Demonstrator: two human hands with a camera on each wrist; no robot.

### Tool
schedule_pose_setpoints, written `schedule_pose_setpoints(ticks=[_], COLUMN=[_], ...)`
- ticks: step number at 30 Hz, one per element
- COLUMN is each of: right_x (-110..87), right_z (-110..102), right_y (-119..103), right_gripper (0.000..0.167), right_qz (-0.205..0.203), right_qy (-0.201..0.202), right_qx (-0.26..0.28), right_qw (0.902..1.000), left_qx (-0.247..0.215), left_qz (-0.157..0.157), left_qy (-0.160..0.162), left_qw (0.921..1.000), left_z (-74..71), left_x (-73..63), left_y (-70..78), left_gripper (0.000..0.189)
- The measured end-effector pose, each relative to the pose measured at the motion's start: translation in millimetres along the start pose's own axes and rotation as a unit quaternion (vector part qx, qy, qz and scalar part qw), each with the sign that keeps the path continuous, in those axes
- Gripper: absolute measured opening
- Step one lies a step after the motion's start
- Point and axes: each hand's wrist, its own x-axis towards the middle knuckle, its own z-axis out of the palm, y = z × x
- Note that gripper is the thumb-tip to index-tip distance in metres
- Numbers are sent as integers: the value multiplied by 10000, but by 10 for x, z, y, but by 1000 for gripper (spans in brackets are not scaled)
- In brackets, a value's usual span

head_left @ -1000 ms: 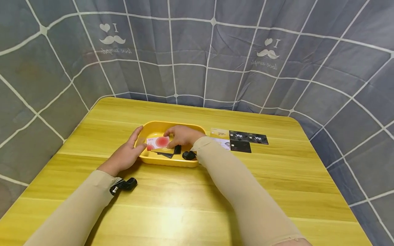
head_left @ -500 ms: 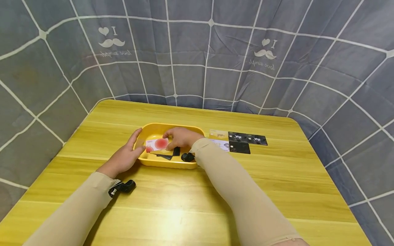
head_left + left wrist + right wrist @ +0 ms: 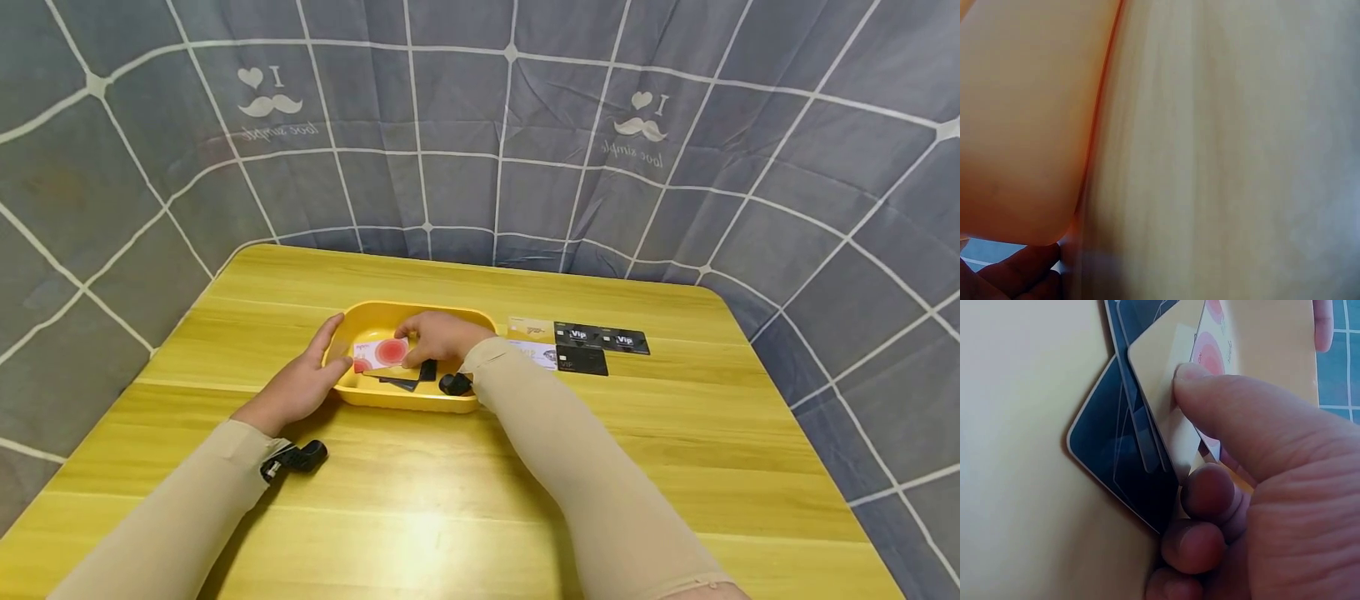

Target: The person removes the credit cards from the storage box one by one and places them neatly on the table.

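In the head view my left hand [image 3: 303, 379] holds the left end of a yellow plastic basket [image 3: 408, 402], thumb at the rim and fingers along the outside. In the left wrist view those fingers show only in the lower corner, beyond the basket wall [image 3: 1029, 125]. Inside the basket, my right hand [image 3: 438, 335] pinches a white-and-red card [image 3: 381, 354] by its right end. Close up, the right thumb [image 3: 1229, 403] lies against a gold card [image 3: 1163, 350], with the white-and-red card [image 3: 1210, 356] behind it. Black cards [image 3: 1107, 434] are fanned beneath.
To the right of the basket, several cards lie on the wooden table [image 3: 420, 492] in two rows: a gold card [image 3: 531, 328], black VIP cards [image 3: 624, 340], another black card [image 3: 582, 360] and a white card [image 3: 546, 357], partly behind the right sleeve. A grey checked curtain [image 3: 465, 125] surrounds the table.
Both hands keep nearly the same places at the basket. The white-and-red card stays at the right fingers with barely any shift. The head view has moved slightly.
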Motion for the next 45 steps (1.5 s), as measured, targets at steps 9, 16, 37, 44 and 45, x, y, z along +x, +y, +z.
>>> schedule_pose_setpoints(ticks=[9,16,37,44,45], right_x=[-20,-45,-46,-38,-39], right_z=[-2,-5,-9,-12,-13], right_y=[1,6,24,4,-2], right_gripper=[52,52,55,54,54], right_qz=[-29,-27,-223,-236,-224], right_qy=[-12,-26,115,192,190], right_qx=[-46,-77,398,578,591], right_qw=[10000,10000,9989,9979,9978], left_qx=[48,49,34,7,9], left_qz=[0,-43,28,-1,2], left_qy=[19,28,5,27,29], left_qw=[10000,10000,10000,10000,10000], left_z=[22,38,23,31,33], left_x=[6,11,-5,-4,-3], left_y=[3,22,37,36,34], left_gripper=[77,77,77,78,78])
